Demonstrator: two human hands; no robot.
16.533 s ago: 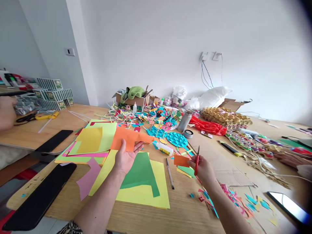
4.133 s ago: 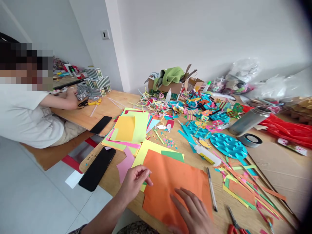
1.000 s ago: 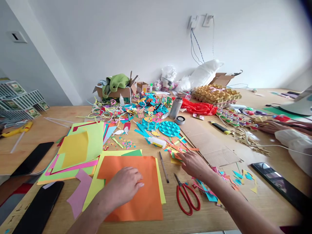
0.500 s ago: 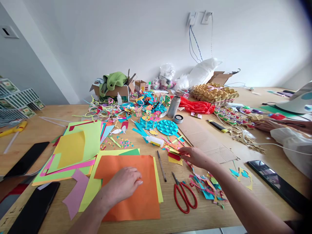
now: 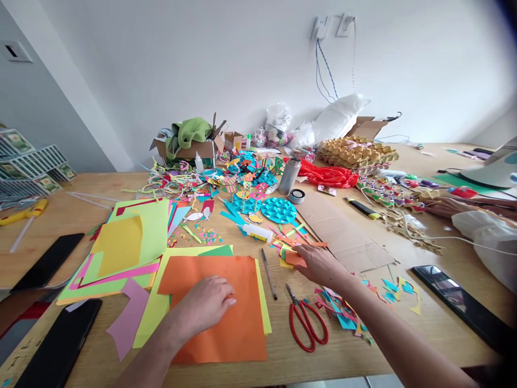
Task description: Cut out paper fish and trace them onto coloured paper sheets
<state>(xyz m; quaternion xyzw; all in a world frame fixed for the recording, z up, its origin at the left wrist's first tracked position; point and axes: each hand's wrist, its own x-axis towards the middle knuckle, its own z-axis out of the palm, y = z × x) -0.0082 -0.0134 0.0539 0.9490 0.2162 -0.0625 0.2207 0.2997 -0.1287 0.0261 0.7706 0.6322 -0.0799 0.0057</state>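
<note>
My left hand (image 5: 208, 304) rests on a large orange paper sheet (image 5: 242, 334), its fingers loosely bent and nothing visible in them. Farther right, my right hand (image 5: 319, 262) has its fingertips on a small orange paper piece (image 5: 294, 258), over a little pile of yellow and other coloured scraps. Fingers partly hide how it is gripped. A pen (image 5: 269, 275) lies between the two hands. Red-handled scissors (image 5: 307, 320) lie slightly open on the table, below my right hand. Beyond it is a white glue tube (image 5: 258, 233).
Coloured sheets (image 5: 133, 231) and a black phone (image 5: 60, 345) lie left; another phone (image 5: 456, 302) lies right. Paper scraps (image 5: 343, 310) sit under my right forearm. Behind are a metal bottle (image 5: 289, 176), a cardboard sheet (image 5: 343, 231) and egg trays (image 5: 355, 153). Another person's hand (image 5: 456, 206) is far right.
A small orange piece now shows at my right fingertips, covering the red piece seen there before. More orange scraps appear beside my right forearm. My left hand stays on the orange sheet.
</note>
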